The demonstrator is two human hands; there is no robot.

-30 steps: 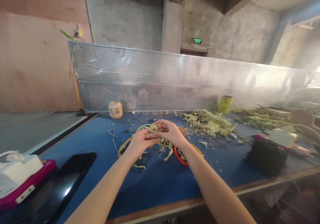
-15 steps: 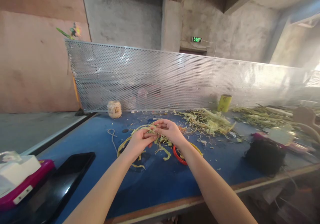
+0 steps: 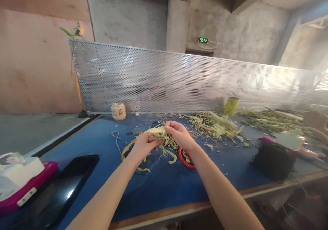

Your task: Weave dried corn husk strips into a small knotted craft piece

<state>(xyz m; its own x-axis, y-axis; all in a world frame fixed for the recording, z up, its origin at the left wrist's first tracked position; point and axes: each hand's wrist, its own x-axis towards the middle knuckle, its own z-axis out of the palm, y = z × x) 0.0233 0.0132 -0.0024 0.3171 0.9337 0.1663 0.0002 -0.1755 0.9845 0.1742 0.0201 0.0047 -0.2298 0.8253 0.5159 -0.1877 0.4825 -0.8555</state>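
Between my hands stretches a flat, pale yellow-green husk strip [image 3: 155,130]. My left hand [image 3: 144,145] pinches its nearer left part, thumb and fingers pressed together. At the strip's right end, my right hand [image 3: 178,133] grips it between thumb and fingertips. Below my fingers lie shredded husk pieces [image 3: 171,141] and a curled loose strip [image 3: 171,157]. Longer strips [image 3: 126,150] bend out to the left of my left hand. A red ring-shaped rim [image 3: 185,161] shows under my right wrist, partly hidden by the forearm.
A heap of dried husks [image 3: 215,125] lies at the back right, before a yellow-green cylinder [image 3: 231,106]. A twine roll [image 3: 118,111] stands back left. A black phone-like slab [image 3: 74,182] and magenta power strip [image 3: 30,189] sit front left. A perforated metal screen [image 3: 153,76] borders the table.
My right hand has moved slightly right, away from my left hand. The strip between them, narrow and bunched before, now shows as a wider flat band.
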